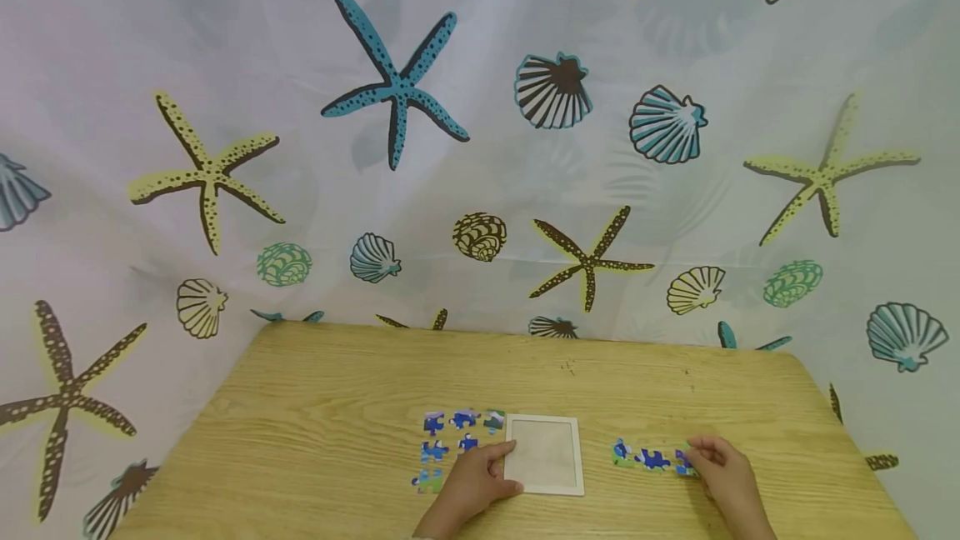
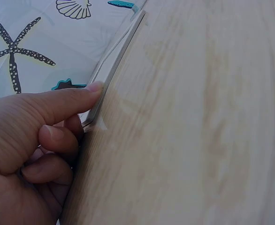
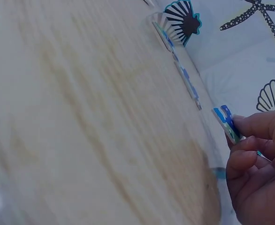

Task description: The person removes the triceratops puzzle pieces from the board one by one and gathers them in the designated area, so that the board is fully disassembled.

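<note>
My left hand (image 1: 474,480) is at the left side of a white square frame (image 1: 543,493). In the left wrist view one fingertip rests on the rim of the frame (image 2: 110,70), with the other fingers curled beside it. My right hand (image 1: 726,473) pinches a blue jigsaw piece (image 1: 683,463) between thumb and fingers. The right wrist view shows this piece (image 3: 225,123) tilted up, its lower end hidden by the fingertips. Just left of it lie a blue piece (image 1: 652,460) and a blue-green piece (image 1: 622,452), side by side.
Left of the frame lie several jigsaw pieces in rows, among them a blue one (image 1: 434,423) and a green one (image 1: 429,482); the left hand covers part of this group. The wooden table (image 1: 337,407) meets a curtain (image 1: 480,173) printed with shells and starfish.
</note>
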Tool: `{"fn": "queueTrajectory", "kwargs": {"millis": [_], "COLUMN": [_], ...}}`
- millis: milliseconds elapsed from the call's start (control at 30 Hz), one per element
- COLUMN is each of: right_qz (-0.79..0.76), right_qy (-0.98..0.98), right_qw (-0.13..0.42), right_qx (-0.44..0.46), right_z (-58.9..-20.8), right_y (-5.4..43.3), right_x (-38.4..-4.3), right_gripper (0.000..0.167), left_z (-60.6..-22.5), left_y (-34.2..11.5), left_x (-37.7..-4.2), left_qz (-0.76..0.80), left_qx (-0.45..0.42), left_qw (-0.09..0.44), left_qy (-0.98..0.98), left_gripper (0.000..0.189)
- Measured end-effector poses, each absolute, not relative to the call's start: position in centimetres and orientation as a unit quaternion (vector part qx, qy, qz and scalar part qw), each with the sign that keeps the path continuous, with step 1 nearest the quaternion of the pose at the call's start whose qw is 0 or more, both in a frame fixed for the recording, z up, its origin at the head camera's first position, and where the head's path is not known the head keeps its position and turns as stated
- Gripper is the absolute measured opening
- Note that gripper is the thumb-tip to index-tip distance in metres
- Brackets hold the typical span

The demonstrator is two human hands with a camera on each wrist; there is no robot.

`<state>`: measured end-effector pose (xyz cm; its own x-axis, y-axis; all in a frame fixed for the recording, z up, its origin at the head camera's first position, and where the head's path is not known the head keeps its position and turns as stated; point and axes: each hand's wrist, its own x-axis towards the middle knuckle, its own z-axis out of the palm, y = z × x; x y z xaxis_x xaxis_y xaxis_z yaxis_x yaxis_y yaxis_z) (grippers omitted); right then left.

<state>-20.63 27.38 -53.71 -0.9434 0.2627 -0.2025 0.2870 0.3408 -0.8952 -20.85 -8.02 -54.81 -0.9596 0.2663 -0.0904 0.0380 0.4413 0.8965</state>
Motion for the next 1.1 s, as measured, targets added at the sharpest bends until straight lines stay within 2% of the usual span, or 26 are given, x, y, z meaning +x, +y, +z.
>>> {"fn": "queueTrajectory", "kwargs": {"millis": [200,767,1100], "right_qz": [-0.526,-0.434,-0.45], "right_qy": [0.834,0.89,0.88], "right_qw": [0.011,-0.043,-0.027], "right_qx": [0.165,0.13,0.148], "right_z": [-54.6,-55.0,-55.3], "right_y": [27.8,27.5,27.5], "right_x": [-20.6,-21.3,-21.2], "right_gripper": [0.028,0.026,0.028], "left_z": [-54.6,-54.8,-55.2], "left_y": [-8.0,-8.1,-8.2], "left_x": [-20.7,-20.7,-20.7], "left_qz": [0.528,0.525,0.533], "left_qx": [0.089,0.093,0.084], "left_qw": [0.115,0.109,0.116], "left_qy": [0.837,0.839,0.834], "left_gripper": [0.061,0.061,0.061]}}
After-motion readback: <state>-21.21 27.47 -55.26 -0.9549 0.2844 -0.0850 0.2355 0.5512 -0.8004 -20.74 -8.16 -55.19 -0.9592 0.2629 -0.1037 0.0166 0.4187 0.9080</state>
